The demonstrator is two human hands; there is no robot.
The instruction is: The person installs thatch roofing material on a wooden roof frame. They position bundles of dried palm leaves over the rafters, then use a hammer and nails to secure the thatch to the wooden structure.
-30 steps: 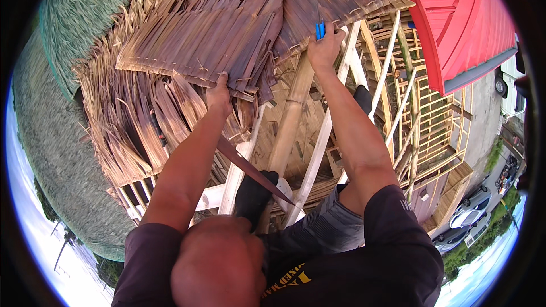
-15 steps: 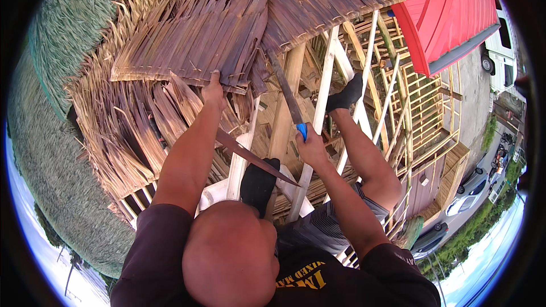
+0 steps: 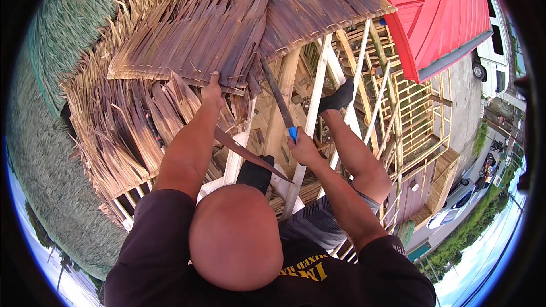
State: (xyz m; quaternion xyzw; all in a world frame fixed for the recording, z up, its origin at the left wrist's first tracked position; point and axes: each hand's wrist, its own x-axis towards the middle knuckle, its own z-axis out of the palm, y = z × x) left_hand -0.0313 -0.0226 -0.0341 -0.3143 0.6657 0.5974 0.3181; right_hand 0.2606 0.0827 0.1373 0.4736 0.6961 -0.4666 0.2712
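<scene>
My left hand (image 3: 212, 92) grips the lower edge of a brown palm-leaf thatch panel (image 3: 170, 51), its fingers closed over the rim. In my right hand (image 3: 304, 149) is a machete (image 3: 277, 92) with a blue handle and a long, dark, narrow blade. The blade points up and to the left, its tip close to the right end of the panel, beside the overlapping thatch (image 3: 324, 5). Whether the tip touches the leaves I cannot tell. A loose strip of brown leaf (image 3: 250, 156) hangs below my left forearm, crossing in front of the rafters.
Pale wooden rafters (image 3: 310, 119) run under me with open gaps between them; my dark-covered feet (image 3: 337, 98) are among them. More thatch (image 3: 114, 119) covers the left slope. A red metal roof (image 3: 438, 23) stands at the upper right, with a white vehicle (image 3: 493, 51) beyond.
The whole view has shifted slightly. Both hands keep their holds, and the machete stays near the panel's right end with little visible movement.
</scene>
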